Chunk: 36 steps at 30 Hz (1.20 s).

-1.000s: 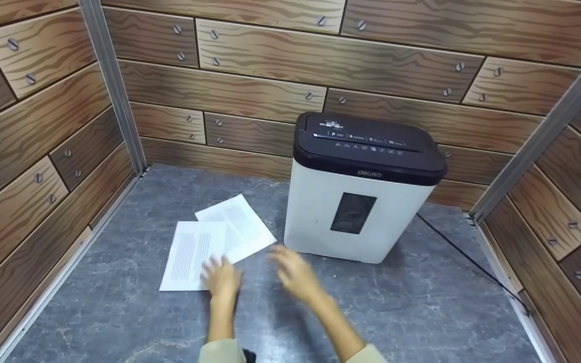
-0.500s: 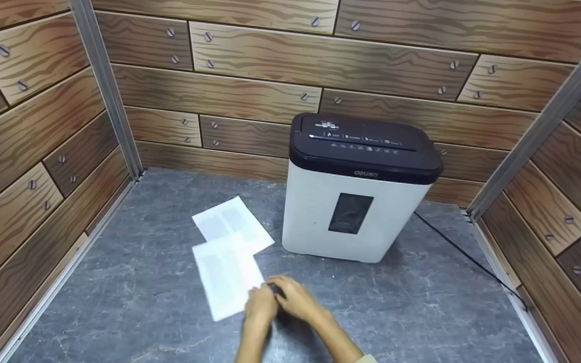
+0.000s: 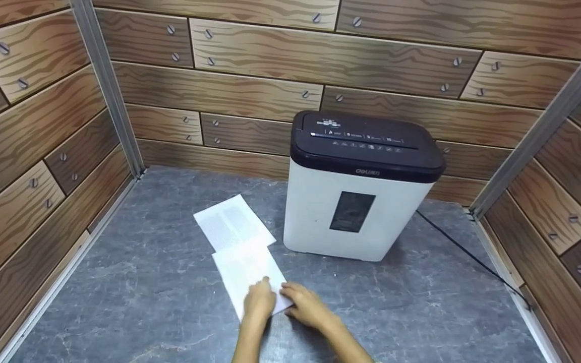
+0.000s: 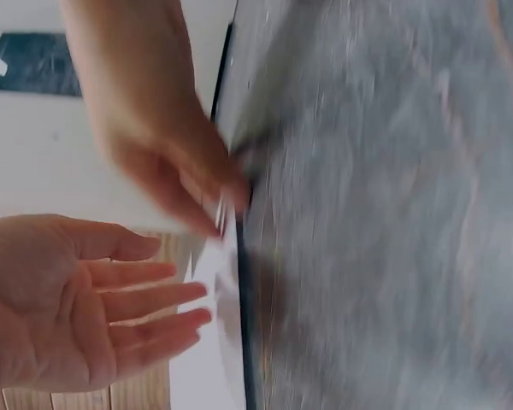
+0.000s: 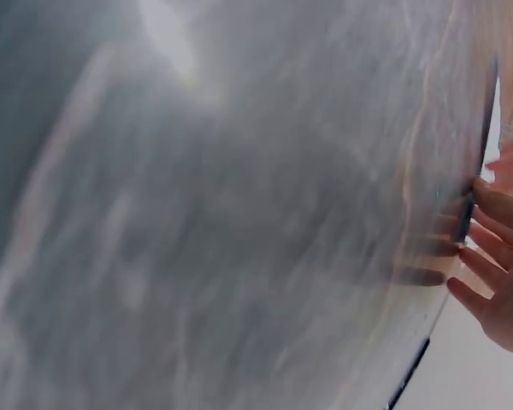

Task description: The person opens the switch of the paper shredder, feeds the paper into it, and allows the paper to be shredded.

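Note:
A printed sheet of paper [image 3: 236, 275] lies on the grey marbled surface, overlapping the near end of a second printed sheet [image 3: 232, 222]. Over the near sheet, my left hand [image 3: 260, 298] rests with its fingers pointing away from me. The left wrist view shows this left hand [image 4: 94, 307] with straight, slightly spread fingers along the paper. My right hand [image 3: 310, 305] is at the sheet's near right corner. Its thumb and fingers pinch the edge there, as the left wrist view shows of the right hand [image 4: 167, 137]. The right hand [image 5: 500, 269] is partly cut off in the right wrist view.
A paper shredder [image 3: 356, 212], white with a dark top and a feed slot, stands behind and right of the sheets. Its black cord [image 3: 472, 257] runs to the right wall. Wood-patterned walls [image 3: 250, 55] enclose the surface on the left, back and right.
The near sheet has slid right and toward me, turning as it went, and overlaps the other less. My left hand has moved right with it; my right hand has come to its corner.

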Available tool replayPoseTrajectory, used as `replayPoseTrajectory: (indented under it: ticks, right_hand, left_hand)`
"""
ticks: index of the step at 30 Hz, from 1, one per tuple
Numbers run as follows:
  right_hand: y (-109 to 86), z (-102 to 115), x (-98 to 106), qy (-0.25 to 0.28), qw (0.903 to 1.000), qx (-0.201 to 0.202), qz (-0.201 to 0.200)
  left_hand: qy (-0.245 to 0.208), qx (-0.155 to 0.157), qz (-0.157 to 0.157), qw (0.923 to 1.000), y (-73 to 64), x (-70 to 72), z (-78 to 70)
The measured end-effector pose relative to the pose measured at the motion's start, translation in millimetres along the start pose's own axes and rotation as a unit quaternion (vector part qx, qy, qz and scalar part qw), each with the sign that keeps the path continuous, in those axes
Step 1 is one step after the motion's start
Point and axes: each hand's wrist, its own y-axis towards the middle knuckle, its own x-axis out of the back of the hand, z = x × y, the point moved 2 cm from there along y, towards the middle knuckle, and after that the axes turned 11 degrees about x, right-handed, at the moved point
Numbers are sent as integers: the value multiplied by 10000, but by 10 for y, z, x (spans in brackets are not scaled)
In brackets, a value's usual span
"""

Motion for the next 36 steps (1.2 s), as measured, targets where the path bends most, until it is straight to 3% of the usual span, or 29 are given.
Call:
replayPoseTrajectory:
  ticks: [4,7,12,17,21,26,31,36]
  right_hand:
    - [-179,-85,135,9,9997,-2,230]
    - [-336,-178,260,238,9989,-68,406]
    - [-594,-345,437,855,9954,-332,262]
    - [-763,-466,520,1281,9905,-507,34]
    - [-839,-535,556,1246,9905,-569,-132]
    - [-910,-581,584,1120,9914,-621,-286]
    - [-913,-583,572,1194,9894,-769,-295]
    - [-886,-596,522,1251,9816,-1283,-657]
  left_hand:
    - [216,293,-222,9991,133,102,131]
    - [140,485,-176,9986,216,131,221]
    - [207,517,51,9984,266,27,289]
    - [585,294,-253,9975,248,-83,214]
    - [803,112,-169,9966,248,-150,111]
    - [1018,128,-105,9947,244,-223,30]
    - [537,49,-424,9976,227,-269,-2]
    - [-805,-234,-411,9956,210,-241,-30]
